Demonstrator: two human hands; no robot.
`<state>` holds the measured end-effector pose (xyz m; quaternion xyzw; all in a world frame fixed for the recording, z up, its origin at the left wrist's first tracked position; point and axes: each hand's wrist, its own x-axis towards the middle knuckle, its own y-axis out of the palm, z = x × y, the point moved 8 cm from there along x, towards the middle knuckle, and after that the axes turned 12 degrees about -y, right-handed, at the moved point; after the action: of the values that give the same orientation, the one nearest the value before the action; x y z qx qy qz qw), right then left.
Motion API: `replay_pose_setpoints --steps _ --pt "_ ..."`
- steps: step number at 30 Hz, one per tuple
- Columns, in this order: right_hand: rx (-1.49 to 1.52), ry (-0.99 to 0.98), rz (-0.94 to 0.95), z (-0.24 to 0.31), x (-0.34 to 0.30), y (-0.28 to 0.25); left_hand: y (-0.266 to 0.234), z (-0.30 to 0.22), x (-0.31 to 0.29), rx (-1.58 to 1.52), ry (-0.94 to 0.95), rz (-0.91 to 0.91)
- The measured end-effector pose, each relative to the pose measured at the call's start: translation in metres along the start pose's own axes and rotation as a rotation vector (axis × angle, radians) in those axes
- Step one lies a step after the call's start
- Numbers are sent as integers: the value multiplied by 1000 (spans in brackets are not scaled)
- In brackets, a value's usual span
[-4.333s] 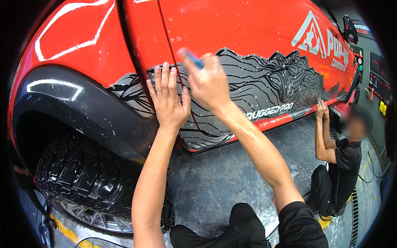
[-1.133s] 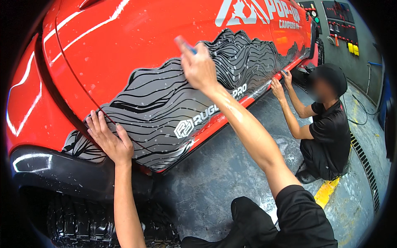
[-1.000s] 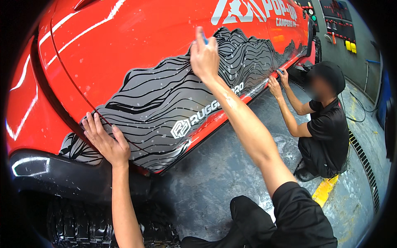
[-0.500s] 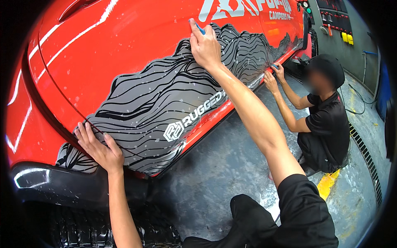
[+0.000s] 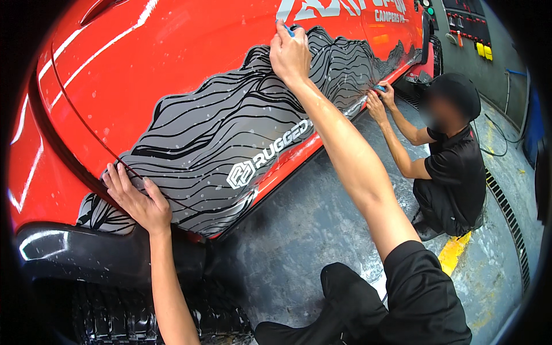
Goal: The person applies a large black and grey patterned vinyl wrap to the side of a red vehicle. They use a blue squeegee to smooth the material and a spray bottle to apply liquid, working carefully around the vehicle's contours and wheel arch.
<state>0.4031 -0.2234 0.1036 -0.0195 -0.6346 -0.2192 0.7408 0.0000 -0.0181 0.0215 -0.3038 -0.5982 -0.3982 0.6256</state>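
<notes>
A grey and black wave-patterned vinyl decal [image 5: 207, 138] lies along the lower side of a red vehicle [image 5: 144, 69], with water droplets scattered over it. My left hand [image 5: 138, 198] rests flat and open near the decal's left end, at the door seam, fingers spread. Up at the decal's top edge, my right hand [image 5: 290, 57] is closed around a small blue squeegee [image 5: 289, 30]. Only part of that squeegee shows above my fingers. It is by the white lettering [image 5: 322, 10] on the door.
At the right a crouching co-worker [image 5: 454, 155] in black holds a blue tool [image 5: 379, 87] against the decal's far lower part. A black wheel-arch flare [image 5: 103, 259] and tyre [image 5: 126, 313] are at lower left. Tools [image 5: 468, 26] hang on the wall. The grey floor [image 5: 276, 270] has a drain grate [image 5: 509, 221].
My right hand has shifted a little right and upward with the squeegee. My left hand stays in place. The co-worker's blue tool has shifted slightly and shows more.
</notes>
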Motion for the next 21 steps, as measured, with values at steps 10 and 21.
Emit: replay_pose_setpoints --steps 10,21 --pt "18 27 23 -6 5 -3 1 -1 3 -3 -4 -4" --pt "-3 68 81 2 8 -4 2 3 -1 -10 -30 6"
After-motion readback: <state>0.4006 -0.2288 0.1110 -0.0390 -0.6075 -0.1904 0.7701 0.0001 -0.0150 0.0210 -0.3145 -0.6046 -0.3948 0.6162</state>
